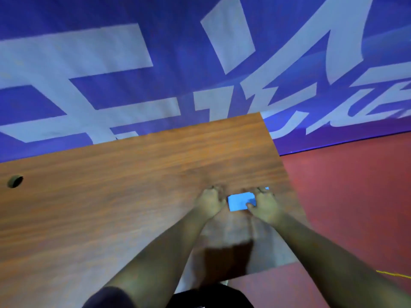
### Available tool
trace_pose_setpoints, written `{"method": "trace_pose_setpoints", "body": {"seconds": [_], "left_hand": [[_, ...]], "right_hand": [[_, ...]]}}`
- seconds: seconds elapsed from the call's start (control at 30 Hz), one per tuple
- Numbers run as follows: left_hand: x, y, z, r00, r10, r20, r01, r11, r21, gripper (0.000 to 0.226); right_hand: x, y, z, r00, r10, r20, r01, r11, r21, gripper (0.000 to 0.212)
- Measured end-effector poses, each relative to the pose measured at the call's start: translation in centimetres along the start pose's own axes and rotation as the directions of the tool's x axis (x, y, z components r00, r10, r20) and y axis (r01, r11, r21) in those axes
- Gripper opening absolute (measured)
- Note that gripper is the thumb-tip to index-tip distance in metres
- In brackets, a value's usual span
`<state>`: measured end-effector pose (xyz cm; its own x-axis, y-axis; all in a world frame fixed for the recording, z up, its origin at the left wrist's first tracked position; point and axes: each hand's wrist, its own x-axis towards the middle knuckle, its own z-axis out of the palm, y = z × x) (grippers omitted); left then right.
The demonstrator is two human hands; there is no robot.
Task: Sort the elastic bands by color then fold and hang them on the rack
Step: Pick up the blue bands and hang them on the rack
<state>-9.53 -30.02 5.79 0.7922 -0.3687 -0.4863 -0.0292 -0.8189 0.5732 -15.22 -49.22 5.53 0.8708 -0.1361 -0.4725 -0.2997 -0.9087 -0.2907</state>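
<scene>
From my end the right hand [264,204] pinches the blue band [239,202], thumb on top. The left hand [210,200] sits curled at the band's other edge, too blurry to tell if it grips. Looks mid-fold on the tabletop [111,196]. No rack in sight, so I reckon hanging's still to do.

Both bare forearms reach forward from the lower edge of the view and converge, wrists near each other. The left hand [210,202] is curled, knuckles up, at the left end of a folded blue band [239,202]; blur hides whether it grips. The right hand [264,206] pinches the band's right end, thumb on top, fingers curled over the far edge.
</scene>
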Motion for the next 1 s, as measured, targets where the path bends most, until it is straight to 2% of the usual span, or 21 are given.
{"method": "trace_pose_setpoints", "body": {"seconds": [0.1, 0.33, 0.57, 0.77, 0.87, 1.0], "left_hand": [[1.5, 0.1, 2.4, 1.000, -0.020, 0.021, 0.021, 0.999, -0.036, 0.051], [4.2, -0.6, 5.7, 1.000, 0.013, 0.020, -0.012, 0.999, -0.050, 0.048], [4.9, -1.7, 7.5, 0.997, 0.064, -0.038, -0.065, 0.998, -0.020, 0.039], [4.0, -2.6, 7.7, 0.977, 0.188, -0.103, -0.197, 0.977, -0.084, 0.034], [3.8, -3.0, 8.0, 0.976, 0.175, -0.130, -0.197, 0.964, -0.178, 0.032], [4.0, -3.3, 8.4, 0.985, 0.134, -0.105, -0.154, 0.964, -0.215, 0.028]], "right_hand": [[1.4, 0.8, 1.9, 0.998, -0.044, 0.038, 0.043, 0.999, 0.030, 0.055], [4.1, 1.3, 5.5, 0.985, -0.169, 0.043, 0.171, 0.984, -0.055, 0.054], [3.9, 2.2, 6.7, 0.973, -0.209, -0.093, 0.204, 0.977, -0.066, 0.055], [4.2, 2.6, 6.5, 0.964, -0.217, -0.152, 0.218, 0.976, -0.007, 0.038], [4.0, 2.9, 6.7, 0.956, -0.231, -0.182, 0.239, 0.971, 0.022, 0.034], [3.5, 3.0, 7.4, 0.921, -0.289, -0.261, 0.302, 0.953, 0.008, 0.024]]}}
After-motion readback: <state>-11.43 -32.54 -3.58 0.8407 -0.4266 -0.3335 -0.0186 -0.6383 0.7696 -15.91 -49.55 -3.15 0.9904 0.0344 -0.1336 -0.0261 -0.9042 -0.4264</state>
